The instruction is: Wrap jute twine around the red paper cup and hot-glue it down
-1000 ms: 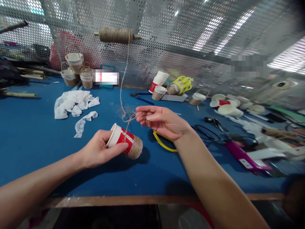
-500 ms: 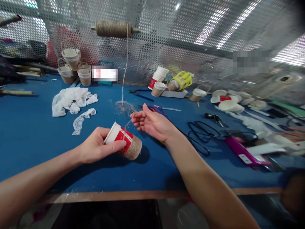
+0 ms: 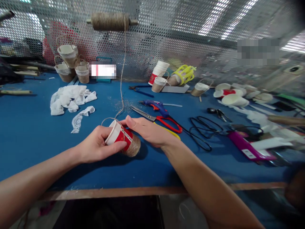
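My left hand [image 3: 98, 146] grips a red and white paper cup [image 3: 120, 138] lying on its side just above the blue table [image 3: 30, 133]. The cup's bottom half is wound with brown twine. My right hand [image 3: 147, 130] rests on the cup's far side, fingers pressed against it and the twine. The twine strand [image 3: 122, 70] runs up from the cup to a twine spool [image 3: 108, 21] on a rod at the mesh wall.
Red-handled scissors [image 3: 162, 120], a blue glue gun [image 3: 156, 106] and black scissors [image 3: 201, 128] lie right of my hands. White lace scraps [image 3: 69, 100] lie at the left. Twine-wrapped cups [image 3: 69, 62], stacked cups [image 3: 158, 74] and a yellow holder [image 3: 184, 74] stand along the mesh.
My right hand dropped from holding the twine up in the air to resting against the cup. The twine loop now lies at the cup's rim. The left hand kept its grip.
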A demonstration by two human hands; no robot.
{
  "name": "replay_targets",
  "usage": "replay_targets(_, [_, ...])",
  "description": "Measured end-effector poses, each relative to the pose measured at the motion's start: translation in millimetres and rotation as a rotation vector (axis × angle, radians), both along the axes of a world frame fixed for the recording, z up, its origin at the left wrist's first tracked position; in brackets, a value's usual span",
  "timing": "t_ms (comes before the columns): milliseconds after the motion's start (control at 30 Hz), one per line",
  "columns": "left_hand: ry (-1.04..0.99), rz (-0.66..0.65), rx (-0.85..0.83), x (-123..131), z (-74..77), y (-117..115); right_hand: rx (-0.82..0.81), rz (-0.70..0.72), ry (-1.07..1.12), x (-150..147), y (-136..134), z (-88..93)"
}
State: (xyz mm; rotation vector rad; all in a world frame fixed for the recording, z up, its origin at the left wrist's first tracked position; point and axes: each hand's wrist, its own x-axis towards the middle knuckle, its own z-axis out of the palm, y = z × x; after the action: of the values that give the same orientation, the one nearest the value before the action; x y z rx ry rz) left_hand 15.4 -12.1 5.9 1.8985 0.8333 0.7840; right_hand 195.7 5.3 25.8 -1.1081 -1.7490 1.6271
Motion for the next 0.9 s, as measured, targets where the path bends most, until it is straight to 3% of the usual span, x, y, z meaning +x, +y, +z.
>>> replay_targets(233, [0.01,-0.009,-0.052,1,0.2,-1,-0.071,-0.261,0.192,-7,0,-6.1])
replay_targets(500, [-0.231,0.132,-0.497,2,0.3,7,0.204,-0.386,0.274,0,-3,5.3])
replay_targets(900, [-0.286,0.095,-0.596,6,-1.4,4,0.391,-0.504,0.16,-4,-7,1.2])
